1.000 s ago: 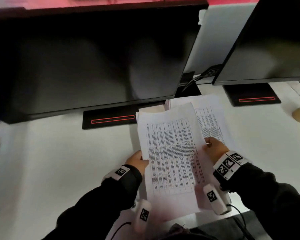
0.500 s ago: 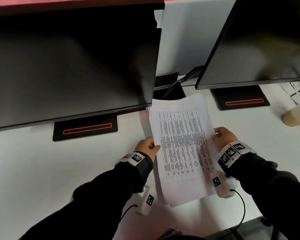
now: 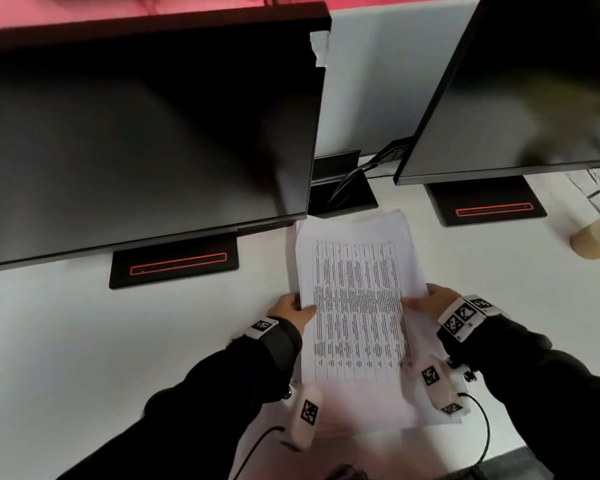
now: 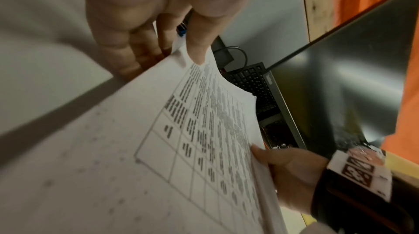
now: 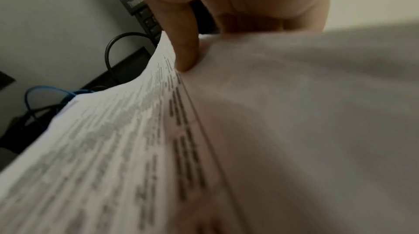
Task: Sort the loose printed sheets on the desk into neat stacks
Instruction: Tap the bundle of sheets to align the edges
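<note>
Printed white paper sheets, covered in a dense black table of text, sit gathered as 1 bundle between 2 hands, low over the pale desk in front of the gap between 2 dark monitors. The far end of the bundle reaches toward the black monitor base with its cables. From the head view I cannot tell whether the near end rests on the desk or hangs just above it.

Paper like this is light, limp and a little slick sheet against sheet, so I judge it will sag and fan out if held by 1 corner. The long edges at about mid-length are the safest place to take hold, and that is where both hands are.

The left hand pinches the left long edge: in the left wrist view its thumb lies on the printed face and its fingers curl beneath. The right hand pinches the opposite edge; the right wrist view shows 1 digit pressed onto the top sheet, which bows upward beside it, and the rest of the hand tucked under. Sheet edges look slightly stepped at the near right corner, so squaring seems unfinished.
</note>
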`<control>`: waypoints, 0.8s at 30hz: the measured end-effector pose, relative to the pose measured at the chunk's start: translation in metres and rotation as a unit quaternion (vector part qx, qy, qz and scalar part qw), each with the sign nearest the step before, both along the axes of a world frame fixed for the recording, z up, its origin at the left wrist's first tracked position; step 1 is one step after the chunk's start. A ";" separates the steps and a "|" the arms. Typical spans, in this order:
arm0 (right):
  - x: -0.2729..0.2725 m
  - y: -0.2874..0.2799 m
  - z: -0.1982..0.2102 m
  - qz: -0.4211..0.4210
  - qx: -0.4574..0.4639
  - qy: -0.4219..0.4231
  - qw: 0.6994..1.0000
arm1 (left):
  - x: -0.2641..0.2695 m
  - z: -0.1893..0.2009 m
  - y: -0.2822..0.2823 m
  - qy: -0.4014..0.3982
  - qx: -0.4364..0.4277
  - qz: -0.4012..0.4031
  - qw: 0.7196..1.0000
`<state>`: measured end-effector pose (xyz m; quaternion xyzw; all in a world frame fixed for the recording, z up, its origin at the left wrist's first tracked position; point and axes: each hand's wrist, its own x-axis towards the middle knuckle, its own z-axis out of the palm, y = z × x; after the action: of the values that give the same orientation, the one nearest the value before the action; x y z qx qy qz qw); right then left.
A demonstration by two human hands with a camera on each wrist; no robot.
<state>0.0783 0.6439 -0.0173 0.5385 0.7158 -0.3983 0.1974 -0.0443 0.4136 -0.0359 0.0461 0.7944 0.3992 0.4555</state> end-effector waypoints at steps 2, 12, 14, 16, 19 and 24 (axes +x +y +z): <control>0.007 -0.009 -0.003 0.002 -0.030 0.025 0.999 | 0.002 0.002 -0.010 -0.001 -0.042 -0.045 0.998; 0.034 -0.078 0.011 -0.041 -0.128 0.176 0.975 | 0.017 0.024 -0.085 0.078 0.011 -0.004 0.997; 0.028 -0.099 0.014 -0.043 -0.090 0.227 0.969 | 0.015 0.041 -0.106 0.095 0.036 0.024 0.995; 0.019 -0.131 0.027 -0.024 -0.042 0.277 0.960 | 0.009 0.061 -0.129 0.116 0.066 0.056 0.989; 0.001 -0.191 0.063 -0.018 -0.016 0.365 0.931 | -0.003 0.096 -0.165 0.166 0.125 0.113 0.972; -0.021 -0.279 0.094 -0.035 -0.012 0.513 0.858 | -0.008 0.133 -0.223 0.292 0.186 0.181 0.920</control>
<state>0.0575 0.3647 0.0767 0.2802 0.6916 -0.6334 -0.2049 -0.0526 0.1904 0.0976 0.1004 0.7983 0.5843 0.1060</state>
